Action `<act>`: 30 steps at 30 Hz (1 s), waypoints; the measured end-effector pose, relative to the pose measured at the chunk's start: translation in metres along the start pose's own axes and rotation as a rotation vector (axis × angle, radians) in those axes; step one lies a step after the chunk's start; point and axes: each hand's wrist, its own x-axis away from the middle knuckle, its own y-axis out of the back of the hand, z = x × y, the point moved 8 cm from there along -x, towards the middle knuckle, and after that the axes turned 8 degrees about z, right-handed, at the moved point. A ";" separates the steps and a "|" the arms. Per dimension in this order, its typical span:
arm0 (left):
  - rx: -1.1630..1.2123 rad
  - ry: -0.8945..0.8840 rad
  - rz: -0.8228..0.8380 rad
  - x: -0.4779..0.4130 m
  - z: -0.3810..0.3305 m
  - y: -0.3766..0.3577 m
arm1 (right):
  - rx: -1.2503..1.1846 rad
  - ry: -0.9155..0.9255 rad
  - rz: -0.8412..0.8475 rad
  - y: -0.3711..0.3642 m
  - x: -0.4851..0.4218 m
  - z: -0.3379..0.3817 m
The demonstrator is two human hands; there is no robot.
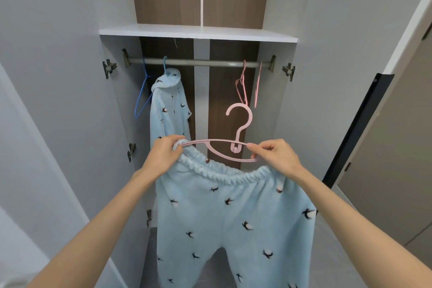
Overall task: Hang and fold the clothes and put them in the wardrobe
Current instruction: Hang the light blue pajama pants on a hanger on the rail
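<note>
Light blue fleece trousers (224,222) with a dark bird print hang in front of me, waistband up. My left hand (166,154) grips the left end of the waistband together with the left arm of a pink plastic hanger (238,128). My right hand (275,154) pinches the hanger's right arm just above the waistband. The hanger's hook points up, below the wardrobe rail (198,62). A matching blue fleece top (169,105) hangs on a blue hanger at the rail's left.
The open wardrobe has a white shelf (198,33) above the rail. An empty blue hanger (142,93) hangs far left, and pink hangers (243,84) hang at the right. Both wardrobe doors stand open at the sides. A dark-edged door (360,128) is at the right.
</note>
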 end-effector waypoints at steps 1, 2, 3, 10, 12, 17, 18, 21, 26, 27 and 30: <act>-0.064 -0.010 0.027 -0.002 -0.001 -0.002 | 0.012 -0.003 -0.007 0.001 0.001 0.000; -0.143 -0.009 0.057 -0.004 -0.001 -0.005 | 0.025 -0.008 -0.011 0.001 0.001 0.000; -0.208 0.005 0.080 -0.006 0.001 -0.008 | 0.042 -0.013 -0.016 0.002 0.002 0.000; -0.090 0.026 -0.124 0.000 0.002 0.004 | 0.344 0.070 -0.172 0.007 0.011 0.011; -0.034 -0.001 -0.194 0.001 -0.010 0.011 | 0.484 0.093 -0.141 -0.004 0.010 0.015; -0.002 -0.140 -0.241 -0.007 -0.061 0.022 | 0.524 -0.047 -0.107 -0.028 0.002 0.002; -0.009 -0.124 -0.214 -0.009 -0.061 0.021 | 0.442 -0.078 -0.138 -0.022 0.000 -0.002; -0.127 -0.045 0.030 -0.010 -0.042 0.000 | 0.255 -0.067 -0.246 0.000 -0.002 -0.006; -0.135 -0.091 0.173 -0.006 -0.037 -0.029 | 0.141 0.056 -0.316 0.015 -0.002 0.015; -0.141 -0.132 0.052 -0.008 -0.046 -0.019 | 0.127 0.071 -0.327 0.019 -0.002 0.020; -0.306 -0.344 -0.147 -0.012 -0.084 0.001 | 0.091 0.128 -0.344 0.031 -0.004 0.032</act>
